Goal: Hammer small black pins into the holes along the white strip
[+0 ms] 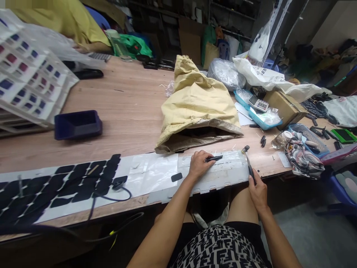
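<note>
My left hand (198,163) rests on a long white strip (156,175) along the table's front edge, fingers closed on a thin black tool (214,158) that points right. My right hand (258,191) grips the black handle of a small hammer (247,160), whose metal head is raised just right of the black tool's tip. A small black flat piece (176,177) lies on the strip left of my left hand. Dark solar cells (55,188) cover the strip's left part, with a black cable (111,197) running off it.
A tan sack (195,104) lies open just behind my hands. A dark blue tray (78,124) sits at left, near stacked white trays (28,82). At right are a calculator (259,103), a cardboard box (284,108), a blue basket (306,138) and a patterned cloth (302,158).
</note>
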Demonstrator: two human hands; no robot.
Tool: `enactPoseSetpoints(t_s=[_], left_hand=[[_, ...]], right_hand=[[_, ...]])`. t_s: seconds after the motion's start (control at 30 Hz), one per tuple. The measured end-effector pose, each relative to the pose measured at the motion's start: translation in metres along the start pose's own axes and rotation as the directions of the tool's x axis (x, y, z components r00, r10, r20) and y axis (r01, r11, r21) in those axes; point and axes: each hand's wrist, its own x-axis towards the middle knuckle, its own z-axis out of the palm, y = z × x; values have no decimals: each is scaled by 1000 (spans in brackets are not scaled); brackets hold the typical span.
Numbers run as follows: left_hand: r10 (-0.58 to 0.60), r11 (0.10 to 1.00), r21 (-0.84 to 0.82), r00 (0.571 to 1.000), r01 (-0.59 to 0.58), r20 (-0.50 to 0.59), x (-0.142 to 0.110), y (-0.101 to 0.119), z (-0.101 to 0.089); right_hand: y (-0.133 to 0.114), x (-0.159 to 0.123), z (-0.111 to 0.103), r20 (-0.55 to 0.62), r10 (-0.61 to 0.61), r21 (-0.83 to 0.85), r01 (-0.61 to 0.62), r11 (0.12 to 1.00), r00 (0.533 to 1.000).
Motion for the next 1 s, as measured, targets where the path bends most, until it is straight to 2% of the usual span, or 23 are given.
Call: enactPoseSetpoints(t_s=[0.07, 0.17, 0.27, 0.4, 0.6, 0.8, 1.0], left_hand=[[-1, 1000, -9, 1000, 1, 6, 1, 0, 0], [-11, 1000, -14, 1000, 11, 5, 1, 0, 0], [-31, 999, -13, 1000, 31, -2, 2, 0, 1], [-30, 999, -23, 1000, 29, -2, 2, 2, 2], [-41, 999, -18, 999, 40, -3, 3, 4, 1], [-29, 999, -29, 1000, 29, -1, 3, 3, 2], [-31, 999, -17, 1000, 31, -2, 3, 5, 2]], right_hand=[[-4, -10, 1, -32, -52, 124, 56, 991, 998], [-16, -23, 4, 0, -153, 222, 149, 964, 988], [-31, -30, 5, 62, -245, 260, 221, 940, 968], [-43, -32, 6, 47, -315, 268, 292, 918, 948], [-41, -33, 11, 83, -359, 203, 337, 919, 930], [-47, -32, 9, 62, -380, 228, 357, 906, 923], [-57, -35, 9, 186, -358, 251, 308, 918, 915]])
